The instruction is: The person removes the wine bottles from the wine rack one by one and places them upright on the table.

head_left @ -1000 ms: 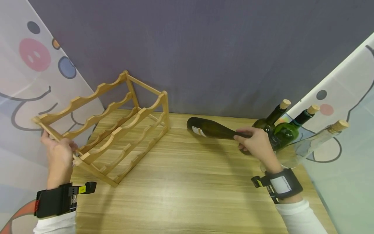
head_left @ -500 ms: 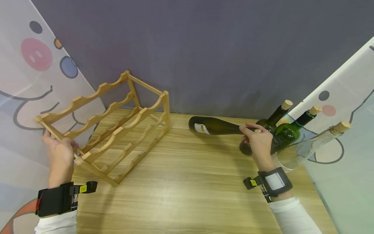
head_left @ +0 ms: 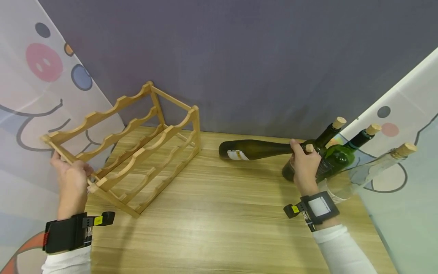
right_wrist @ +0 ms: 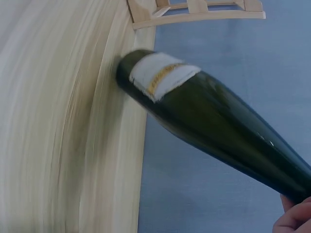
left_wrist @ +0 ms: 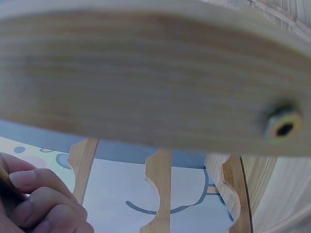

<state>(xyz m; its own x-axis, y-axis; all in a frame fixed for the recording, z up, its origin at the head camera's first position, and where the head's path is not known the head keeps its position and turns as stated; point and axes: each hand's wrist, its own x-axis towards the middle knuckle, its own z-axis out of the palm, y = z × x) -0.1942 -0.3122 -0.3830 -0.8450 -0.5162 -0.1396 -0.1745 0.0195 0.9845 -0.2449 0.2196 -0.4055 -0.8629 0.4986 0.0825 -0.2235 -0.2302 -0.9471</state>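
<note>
My left hand (head_left: 72, 177) grips the end bar of a wooden wine rack (head_left: 140, 154) at the left; its curled fingers (left_wrist: 51, 201) show in the left wrist view. The rack has scalloped rails. My right hand (head_left: 305, 167) holds a dark green wine bottle (head_left: 254, 149) by the neck, with its cork (head_left: 309, 148) poking out past the hand. The bottle lies nearly level, its base toward the rack and its white label (right_wrist: 163, 75) facing the right wrist camera. Whether the base touches the table cannot be told.
Beyond the right hand stand a dark corked bottle (head_left: 323, 139), a green bottle (head_left: 342, 155) and a clear bottle (head_left: 364, 173), close together. A grey wall (head_left: 239, 68) backs the wooden table (head_left: 205, 220). Printed panels (head_left: 20, 91) flank both sides.
The right hand has shifted its hold on the bottle's neck, and the cork now shows. The bottle's neck end has risen and turned slightly away. The left hand and rack have stayed in place.
</note>
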